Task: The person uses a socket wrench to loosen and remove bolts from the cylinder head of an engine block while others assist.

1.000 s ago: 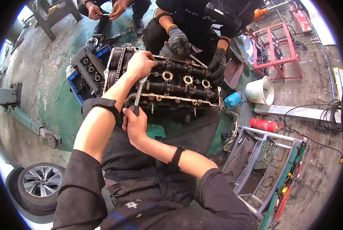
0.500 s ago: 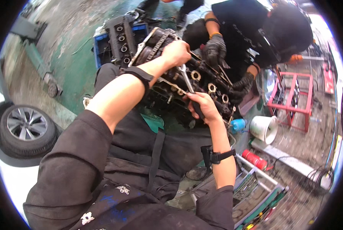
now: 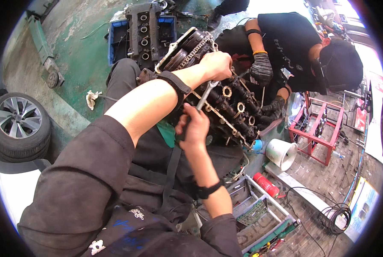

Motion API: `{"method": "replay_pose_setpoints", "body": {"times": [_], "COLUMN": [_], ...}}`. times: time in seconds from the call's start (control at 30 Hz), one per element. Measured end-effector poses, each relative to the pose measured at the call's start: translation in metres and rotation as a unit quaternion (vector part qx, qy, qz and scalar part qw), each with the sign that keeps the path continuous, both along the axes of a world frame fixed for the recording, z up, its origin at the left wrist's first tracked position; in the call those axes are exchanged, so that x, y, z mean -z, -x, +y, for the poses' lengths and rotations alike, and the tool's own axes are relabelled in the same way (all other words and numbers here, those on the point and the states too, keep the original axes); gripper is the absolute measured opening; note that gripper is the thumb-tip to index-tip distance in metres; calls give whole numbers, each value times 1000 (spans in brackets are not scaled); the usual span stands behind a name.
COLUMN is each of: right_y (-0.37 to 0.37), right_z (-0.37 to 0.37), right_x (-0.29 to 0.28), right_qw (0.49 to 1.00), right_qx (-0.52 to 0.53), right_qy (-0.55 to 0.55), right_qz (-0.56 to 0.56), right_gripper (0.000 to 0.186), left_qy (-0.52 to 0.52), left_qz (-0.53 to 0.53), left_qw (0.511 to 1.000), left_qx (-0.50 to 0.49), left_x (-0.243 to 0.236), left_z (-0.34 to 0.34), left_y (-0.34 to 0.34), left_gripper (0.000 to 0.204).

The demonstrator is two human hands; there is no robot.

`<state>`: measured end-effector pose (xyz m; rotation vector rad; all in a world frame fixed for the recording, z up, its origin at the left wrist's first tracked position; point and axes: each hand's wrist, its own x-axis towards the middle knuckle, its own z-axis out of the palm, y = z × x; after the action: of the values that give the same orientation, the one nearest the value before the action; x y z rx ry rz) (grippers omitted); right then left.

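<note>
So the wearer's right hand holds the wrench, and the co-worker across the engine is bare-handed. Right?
Not bare-handed: the head view shows the co-worker across the engine wearing dark gloves. The wearer's right hand does hold the wrench.

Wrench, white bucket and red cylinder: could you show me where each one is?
Wrench (image 3: 205,97): head view, on its bare metal shaft.
White bucket (image 3: 276,151): head view, on its outer side wall.
Red cylinder (image 3: 265,184): head view, on the middle of its body.
</note>
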<state>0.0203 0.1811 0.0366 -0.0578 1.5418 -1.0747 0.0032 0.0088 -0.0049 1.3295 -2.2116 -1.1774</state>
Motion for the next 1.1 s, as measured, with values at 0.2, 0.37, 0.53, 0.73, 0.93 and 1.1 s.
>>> {"method": "replay_pose_setpoints", "body": {"times": [0.2,0.37,0.53,0.73,0.93,1.1], "right_y": [-26,25,135,81,45,-25], "right_z": [-11,6,-2,10,15,-3], "right_x": [12,11,-6,4,0,16], "right_qw": [989,994,939,976,997,985], "right_qx": [84,-91,-337,-218,-63,114], "right_qy": [102,40,11,4,20,70], "right_qz": [-67,-52,75,-24,-49,-108], "right_gripper": [21,19,25,21,22,21], "left_qy": [18,9,20,-24,-42,-10], "left_qz": [-22,-29,-31,-16,-18,-18], "left_qw": [1000,999,998,998,998,999], "left_qx": [3,-43,-59,-63,-34,-30], "left_x": [-1,-1,-1,0,-1,5], "left_z": [-1,3,4,5,-2,-3], "left_y": [5,0,0,3,3,4], "left_gripper": [20,21,21,22,23,23]}}
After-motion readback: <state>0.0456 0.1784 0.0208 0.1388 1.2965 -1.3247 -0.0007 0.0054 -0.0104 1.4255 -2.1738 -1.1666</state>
